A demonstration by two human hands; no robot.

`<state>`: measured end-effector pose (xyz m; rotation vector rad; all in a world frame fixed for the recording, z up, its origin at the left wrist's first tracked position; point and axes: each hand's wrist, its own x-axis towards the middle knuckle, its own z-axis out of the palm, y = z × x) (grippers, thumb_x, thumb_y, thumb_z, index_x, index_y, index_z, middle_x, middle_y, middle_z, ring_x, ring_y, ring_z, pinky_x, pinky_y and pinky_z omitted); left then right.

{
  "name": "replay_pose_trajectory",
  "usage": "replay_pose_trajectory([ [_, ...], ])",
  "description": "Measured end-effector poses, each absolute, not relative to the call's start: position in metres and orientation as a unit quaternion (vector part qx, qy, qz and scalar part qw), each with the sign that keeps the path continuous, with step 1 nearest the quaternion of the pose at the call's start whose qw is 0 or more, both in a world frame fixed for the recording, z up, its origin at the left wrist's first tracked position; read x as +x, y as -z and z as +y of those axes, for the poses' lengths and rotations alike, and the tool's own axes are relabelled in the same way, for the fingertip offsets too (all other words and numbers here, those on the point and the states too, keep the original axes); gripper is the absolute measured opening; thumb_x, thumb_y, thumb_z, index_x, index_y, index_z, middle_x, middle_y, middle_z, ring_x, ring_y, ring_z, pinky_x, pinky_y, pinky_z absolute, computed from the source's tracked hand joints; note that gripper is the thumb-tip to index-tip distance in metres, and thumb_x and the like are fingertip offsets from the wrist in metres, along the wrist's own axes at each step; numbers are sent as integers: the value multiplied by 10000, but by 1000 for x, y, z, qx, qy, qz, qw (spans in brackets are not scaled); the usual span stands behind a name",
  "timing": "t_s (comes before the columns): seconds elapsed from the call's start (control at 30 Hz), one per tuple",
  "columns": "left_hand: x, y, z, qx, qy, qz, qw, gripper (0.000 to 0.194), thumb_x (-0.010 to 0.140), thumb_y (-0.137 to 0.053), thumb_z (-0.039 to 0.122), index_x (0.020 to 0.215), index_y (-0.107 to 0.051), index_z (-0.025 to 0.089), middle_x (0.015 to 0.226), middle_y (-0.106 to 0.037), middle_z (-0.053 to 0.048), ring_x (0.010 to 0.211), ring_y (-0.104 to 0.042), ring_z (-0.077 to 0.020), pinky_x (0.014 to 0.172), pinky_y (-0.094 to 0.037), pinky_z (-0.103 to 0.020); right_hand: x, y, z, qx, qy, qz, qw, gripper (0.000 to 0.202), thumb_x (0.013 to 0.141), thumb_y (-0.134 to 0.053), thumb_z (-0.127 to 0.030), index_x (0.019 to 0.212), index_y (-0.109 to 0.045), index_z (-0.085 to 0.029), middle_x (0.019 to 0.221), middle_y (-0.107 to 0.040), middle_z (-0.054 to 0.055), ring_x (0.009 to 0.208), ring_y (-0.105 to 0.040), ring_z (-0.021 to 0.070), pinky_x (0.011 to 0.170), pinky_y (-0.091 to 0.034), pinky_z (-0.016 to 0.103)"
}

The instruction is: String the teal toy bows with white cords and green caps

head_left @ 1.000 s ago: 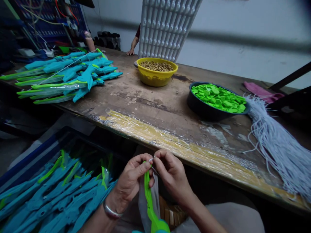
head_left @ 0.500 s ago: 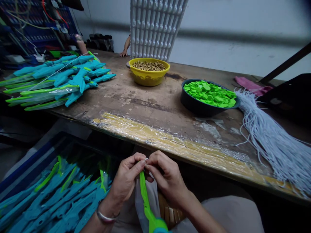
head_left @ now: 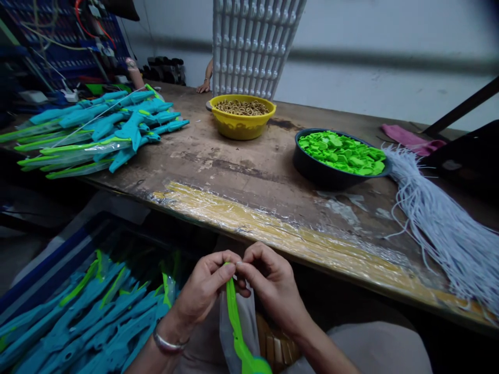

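My left hand (head_left: pixel 208 285) is closed, its thumb and fingers pinching the upper tip of a long green plastic piece (head_left: pixel 236 324). That piece slopes down toward my lap, has a clear film-like strip along its side and widens at the bottom edge of the view. My right hand (head_left: pixel 268 280) is closed against the same tip, pinching the end of a white cord (head_left: pixel 239 264). Only a speck of the cord shows between the fingertips, so how it sits on the tip is hidden. The two hands touch or nearly touch, in front of the table's edge.
On the table (head_left: pixel 249 182) stand a yellow bowl (head_left: pixel 241 127) of brass-coloured rings and a dark bowl (head_left: pixel 323 174) of green plastic bits. White cords (head_left: pixel 448 223) lie right; teal-and-green pieces (head_left: pixel 117 124) lie left. A blue crate (head_left: pixel 50 267) holds more. Another person's hand (head_left: pixel 203 87) rests behind.
The white loop that showed above my fingertips is now mostly hidden between them. My right fingertips have shifted slightly at the tip. The view has moved a little.
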<state>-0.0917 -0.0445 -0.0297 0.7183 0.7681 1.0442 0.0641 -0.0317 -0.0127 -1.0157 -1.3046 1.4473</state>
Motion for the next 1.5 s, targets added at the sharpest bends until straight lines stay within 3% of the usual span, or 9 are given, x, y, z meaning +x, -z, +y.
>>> replay_pose_trajectory([
  [0.1, -93, 35, -46, 356, -473, 354, 724, 198, 875, -733, 319, 884, -705, 123, 733, -689, -44, 666, -684, -163, 675, -546, -263, 57, 12, -33, -421, -678, -417, 435, 379, 837, -784, -452, 762, -520, -189, 549, -559, -49, 472, -517, 91, 460, -444, 197],
  [0.23, -89, 39, -50, 383, -499, 384, 676, 167, 888, -718, 299, 828, -690, 146, 659, -686, -15, 586, -658, -140, 607, -527, -240, 52, 12, -35, -434, -695, -380, 430, 448, 773, -829, -509, 738, -533, -174, 515, -574, -38, 442, -501, 80, 449, -411, 188],
  [0.47, -82, 39, -56, 354, -514, 423, 657, 255, 878, -709, 377, 771, -659, 151, 584, -654, 3, 513, -614, -123, 559, -488, -225, 50, 13, -37, -432, -697, -380, 428, 402, 813, -788, -484, 729, -560, -164, 500, -596, -22, 415, -521, 90, 462, -392, 200],
  [0.6, -81, 40, -57, 333, -509, 432, 666, 282, 904, -665, 403, 781, -647, 149, 579, -626, 12, 477, -575, -100, 523, -441, -204, 56, 12, -39, -419, -682, -446, 402, 311, 916, -689, -420, 786, -546, -177, 577, -623, -14, 467, -581, 110, 540, -437, 231],
  [0.67, -81, 41, -57, 333, -499, 432, 673, 295, 909, -653, 400, 759, -637, 147, 572, -608, 16, 465, -557, -93, 506, -425, -198, 61, 10, -39, -411, -640, -520, 390, 256, 983, -594, -380, 824, -515, -196, 671, -618, -7, 523, -602, 123, 579, -475, 254],
  [0.83, -83, 38, -53, 317, -470, 408, 716, 330, 848, -705, 449, 732, -606, 155, 541, -577, 24, 414, -500, -86, 432, -380, -189, 74, 3, -34, -347, -366, -777, 376, 154, 1022, -418, -154, 915, -519, -199, 1070, -568, 101, 910, -601, 186, 788, -510, 317],
  [1.03, -83, 35, -54, 305, -459, 431, 714, 381, 782, -762, 493, 721, -643, 136, 526, -596, 5, 416, -509, -97, 430, -397, -200, 75, 1, -32, -344, -272, -837, 328, 209, 1019, -374, -84, 875, -452, -214, 842, -517, 29, 713, -507, 165, 630, -425, 283],
  [1.27, -79, 33, -55, 317, -469, 472, 676, 332, 792, -767, 441, 740, -660, 132, 537, -627, 3, 447, -569, -113, 492, -443, -216, 75, 2, -41, -425, -296, -784, 341, 190, 1009, -410, -134, 845, -461, -215, 777, -512, -1, 654, -523, 141, 610, -400, 267],
  [1.5, -76, 27, -57, 338, -468, 494, 650, 283, 802, -748, 418, 757, -618, 170, 500, -586, 40, 415, -538, -106, 461, -427, -208, 74, -8, -34, -448, -525, -628, 358, 167, 962, -540, -205, 800, -507, -224, 660, -593, -40, 581, -569, 122, 564, -445, 220],
])
